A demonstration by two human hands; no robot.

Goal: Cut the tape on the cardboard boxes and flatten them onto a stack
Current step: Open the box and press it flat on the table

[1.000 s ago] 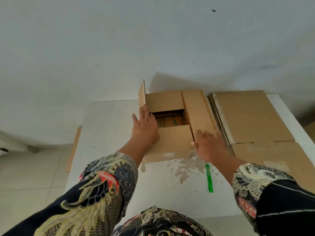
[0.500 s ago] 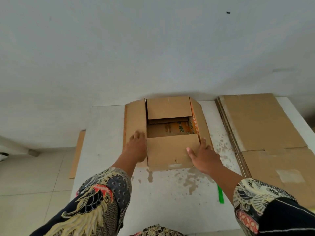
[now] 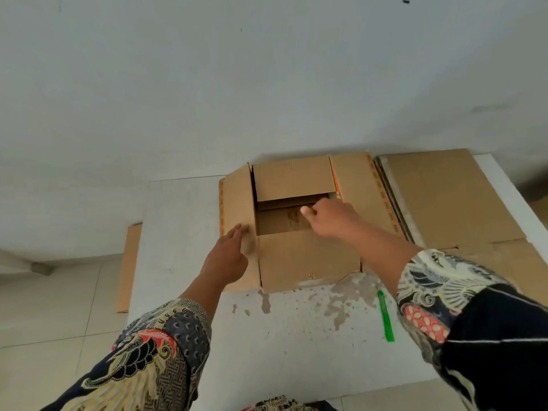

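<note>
We are opening the box (image 3: 299,226) on the desk (image 3: 184,221), beside the stack (image 3: 444,197). Our left hand (image 3: 228,256) lies flat on the left flap. Our right hand (image 3: 332,218) reaches inside, fingers curled, holding nothing we can see. Next we should squash it flat.

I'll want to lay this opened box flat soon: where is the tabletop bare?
Bare white tabletop lies left of the open brown cardboard box, out to the table's left edge, and in front of it, between the sleeves, left of the green utility knife. The right side is crowded: the stack of flattened brown cardboard covers it.
</note>
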